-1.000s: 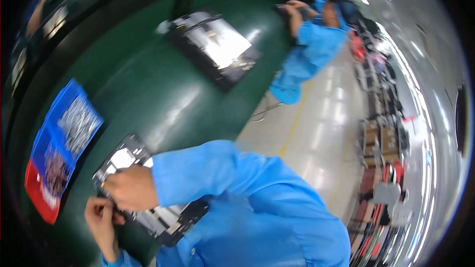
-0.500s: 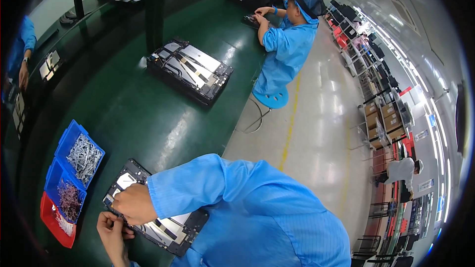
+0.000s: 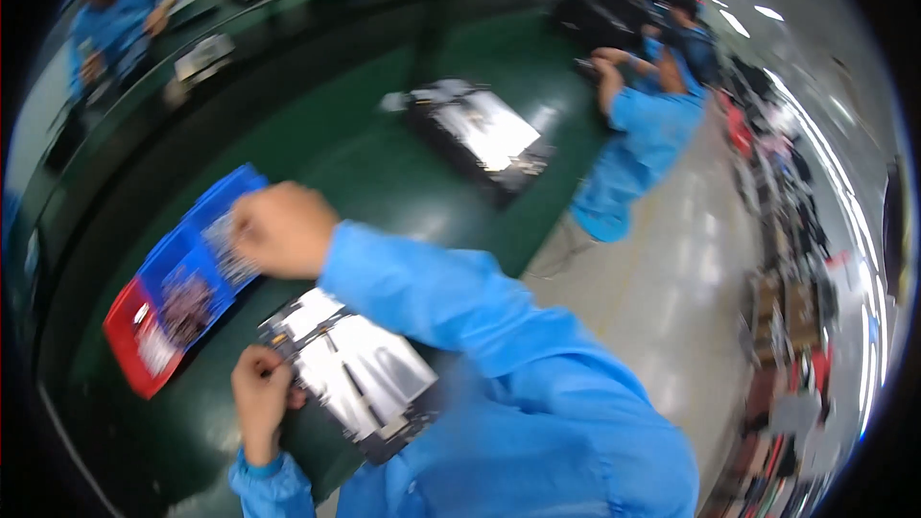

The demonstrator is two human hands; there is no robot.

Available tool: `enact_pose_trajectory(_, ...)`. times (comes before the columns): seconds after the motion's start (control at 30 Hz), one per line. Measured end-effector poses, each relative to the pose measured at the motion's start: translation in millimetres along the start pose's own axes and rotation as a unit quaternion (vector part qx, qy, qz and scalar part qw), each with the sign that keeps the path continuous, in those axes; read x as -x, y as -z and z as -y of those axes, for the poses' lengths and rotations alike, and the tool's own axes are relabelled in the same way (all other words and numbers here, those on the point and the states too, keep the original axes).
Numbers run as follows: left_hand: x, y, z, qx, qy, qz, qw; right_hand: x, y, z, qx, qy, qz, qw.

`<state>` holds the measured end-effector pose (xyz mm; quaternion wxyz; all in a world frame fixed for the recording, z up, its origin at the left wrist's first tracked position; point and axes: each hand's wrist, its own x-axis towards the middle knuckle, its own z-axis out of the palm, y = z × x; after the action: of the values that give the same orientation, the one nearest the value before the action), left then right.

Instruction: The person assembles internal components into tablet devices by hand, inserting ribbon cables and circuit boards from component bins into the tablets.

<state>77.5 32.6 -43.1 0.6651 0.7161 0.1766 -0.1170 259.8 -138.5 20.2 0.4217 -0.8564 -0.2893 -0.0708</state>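
An opened tablet [image 3: 363, 364], with silvery panels inside a black frame, lies on the green bench in front of me. At its left edge is my left hand [image 3: 261, 393], fingers curled and thumb against them; whatever they pinch is hidden. My right hand [image 3: 286, 230], smeared by motion, is over the near edge of a blue bin [image 3: 230, 182] of small silvery parts [image 3: 226, 251]. Its fingers are too blurred to read. A second blue compartment holds reddish-brown small parts [image 3: 187, 309], and the red bin [image 3: 129, 341] beside it holds whitish ones.
A stack of opened tablets [image 3: 475, 139] stands farther along the green bench [image 3: 336, 149], near a dark post [image 3: 441, 19]. A co-worker in blue [image 3: 638, 129] sits at the bench's right edge. Another person in blue [image 3: 129, 19] is across at the far left.
My right hand has left the tablet and moved up and left to the bin of silvery parts. My left hand stays by the tablet's edge. The whole view has shifted.
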Motion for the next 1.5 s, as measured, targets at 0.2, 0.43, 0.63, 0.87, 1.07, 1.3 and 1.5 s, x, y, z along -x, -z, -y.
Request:
enact_pose_trajectory(0.2,-1,2,-16,0.088,0.042,0.044,0.994,-20,29,-13,0.052,0.034,-0.019,0.998)
enact_pose_trajectory(0.43,2,4,-13,0.068,0.042,0.042,0.996,-13,-22,-29,0.313,0.224,0.107,0.917)
enact_pose_trajectory(0.63,3,8,-7,0.049,0.020,0.029,0.998,-19,-29,-25,0.352,0.243,0.055,0.902)
enact_pose_trajectory(0.87,1,-6,-10,0.045,0.005,0.016,0.999,-8,-17,-33,0.209,0.200,0.003,0.957)
enact_pose_trajectory(1.07,3,-5,-7,0.019,-0.002,-0.002,1.000,-5,-17,-38,0.177,0.168,0.012,0.970)
enact_pose_trajectory(1.3,1,-2,2,-0.031,-0.081,-0.050,0.995,33,-3,-7,-0.139,0.148,-0.103,0.974)
enact_pose_trajectory(1.5,6,-5,11,-0.034,-0.201,-0.060,0.977,82,-13,27,-0.335,0.095,0.115,0.930)
